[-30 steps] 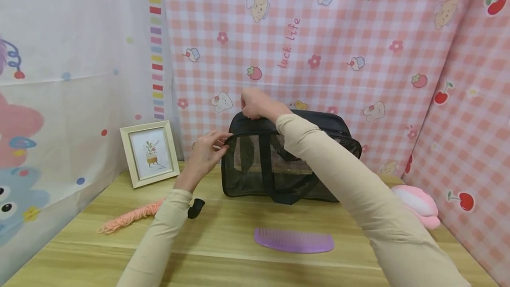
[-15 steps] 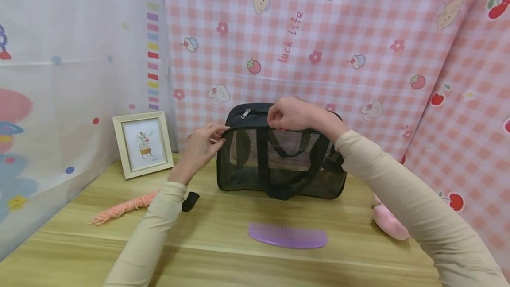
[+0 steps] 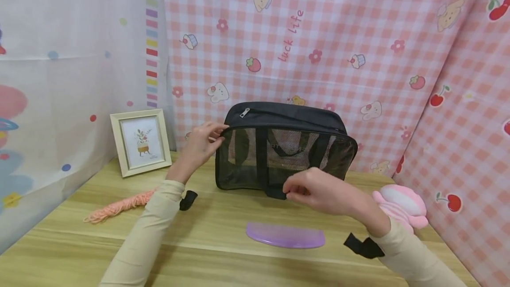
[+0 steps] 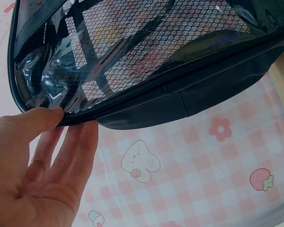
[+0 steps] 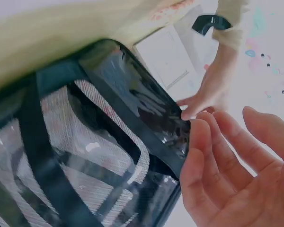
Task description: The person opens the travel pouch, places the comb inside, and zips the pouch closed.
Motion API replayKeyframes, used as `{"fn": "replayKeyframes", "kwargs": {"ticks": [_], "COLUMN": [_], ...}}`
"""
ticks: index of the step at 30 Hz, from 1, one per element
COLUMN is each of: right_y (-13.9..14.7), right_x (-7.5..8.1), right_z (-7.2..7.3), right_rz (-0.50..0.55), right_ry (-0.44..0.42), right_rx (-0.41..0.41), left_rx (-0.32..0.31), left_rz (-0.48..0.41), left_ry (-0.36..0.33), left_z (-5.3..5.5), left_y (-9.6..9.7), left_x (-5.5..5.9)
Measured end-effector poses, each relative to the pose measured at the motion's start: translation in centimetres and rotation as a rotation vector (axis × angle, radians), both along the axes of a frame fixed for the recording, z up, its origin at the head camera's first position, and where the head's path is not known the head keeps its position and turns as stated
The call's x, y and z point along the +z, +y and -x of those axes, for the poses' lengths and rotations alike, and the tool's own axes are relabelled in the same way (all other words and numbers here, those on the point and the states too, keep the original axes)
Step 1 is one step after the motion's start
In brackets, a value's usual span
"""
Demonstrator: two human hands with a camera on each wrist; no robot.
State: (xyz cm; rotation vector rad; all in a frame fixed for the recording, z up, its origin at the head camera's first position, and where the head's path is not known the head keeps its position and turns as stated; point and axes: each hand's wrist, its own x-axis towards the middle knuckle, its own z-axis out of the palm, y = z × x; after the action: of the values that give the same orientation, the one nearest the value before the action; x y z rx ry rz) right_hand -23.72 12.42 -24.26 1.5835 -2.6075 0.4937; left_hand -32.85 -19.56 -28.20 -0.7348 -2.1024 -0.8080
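A black bag (image 3: 243, 158) with see-through mesh-backed sides stands upright at the back of the table, its silver zip pull (image 3: 245, 113) at the left end of the top. With thumb and fingers, my left hand (image 3: 199, 145) pinches the bag's upper left corner; the left wrist view shows the thumb on the clear front and fingers behind the edge. My right hand (image 3: 318, 191) is in front of the bag, fingers loosely bent and holding nothing. Its fingertips lie near the black carrying strap (image 3: 275, 191), whose lower loop it partly covers; I cannot tell whether they touch.
Nearest me lies a purple comb (image 3: 284, 235). A framed picture (image 3: 141, 143) stands at the back left, with a hank of peach yarn (image 3: 119, 207) before it, partly behind the left sleeve. A pink plush toy (image 3: 402, 205) sits at the right. Patterned curtains (image 3: 311, 34) surround the table.
My right hand has moved from the bag's top left, rightward along the top, then down in front, uncovering the zip pull. My left hand keeps its pinch on the corner. The head view has shifted slightly.
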Motion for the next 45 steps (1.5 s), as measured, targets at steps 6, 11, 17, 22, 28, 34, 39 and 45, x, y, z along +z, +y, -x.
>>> {"fn": "replayKeyframes", "kwargs": {"ticks": [6, 11, 17, 22, 28, 34, 39, 45], "right_y": [2.0, 3.5, 4.8, 4.9, 4.2, 4.2, 4.7, 5.4], "right_x": [-3.4, -5.7, -7.7, -9.7, -11.6, -12.4, -12.6, -12.5], "right_z": [-0.8, -0.4, 0.8, 2.7, 4.1, 4.6, 4.7, 5.0], "right_rz": [0.029, 0.03, -0.05, -0.078, -0.134, -0.203, -0.243, -0.198], "right_ry": [-0.056, -0.142, -0.223, -0.217, -0.235, -0.198, -0.257, -0.296], "right_rx": [-0.012, -0.051, -0.095, -0.085, -0.097, -0.128, -0.172, -0.124], "left_rx": [-0.003, -0.002, 0.01, 0.012, 0.004, -0.004, -0.027, -0.03], "left_rz": [0.009, 0.012, 0.002, -0.016, -0.038, -0.029, -0.025, -0.031], "left_ry": [-0.018, -0.033, -0.064, -0.076, -0.067, -0.018, -0.003, -0.003], "left_z": [0.1, 0.1, 0.3, -0.1, -0.6, -0.6, -0.3, 0.0], "left_y": [0.4, 0.7, 0.8, 0.1, -0.6, -0.4, 0.0, 0.4], "left_x": [-0.1, -0.4, -0.7, -1.2, -1.5, -1.2, -0.8, 0.0]}}
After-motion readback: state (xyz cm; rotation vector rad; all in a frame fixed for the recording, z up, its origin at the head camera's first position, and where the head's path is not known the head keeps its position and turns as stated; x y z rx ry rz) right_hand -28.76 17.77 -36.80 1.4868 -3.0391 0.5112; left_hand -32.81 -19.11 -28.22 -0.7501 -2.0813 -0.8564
